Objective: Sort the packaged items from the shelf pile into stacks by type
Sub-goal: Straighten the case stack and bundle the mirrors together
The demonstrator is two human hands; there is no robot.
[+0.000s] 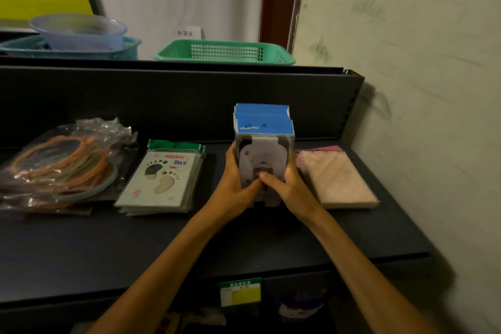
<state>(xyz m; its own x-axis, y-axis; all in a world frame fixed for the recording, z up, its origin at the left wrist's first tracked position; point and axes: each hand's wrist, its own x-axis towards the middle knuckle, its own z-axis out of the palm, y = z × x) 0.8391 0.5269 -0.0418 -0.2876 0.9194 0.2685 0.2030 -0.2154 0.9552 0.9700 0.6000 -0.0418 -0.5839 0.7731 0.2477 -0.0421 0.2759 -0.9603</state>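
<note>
Dark shelf (189, 247), matte top, raised back panel behind it, running right up to the wall on the right. Sitting directly on it, left to right: crinkly clear bags of orange and teal hoops (65, 168) at the far left, then just beside those a neat stack of footprint cards (162, 179) with green header strips. Further right, a stack of blue-topped packs (264, 154), standing tilted up with its bottom edge on the shelf. Just right of that, a flat stack of beige cloth packs (336, 176). Green-and-yellow price tag (240, 291) clipped on the front edge.
</note>
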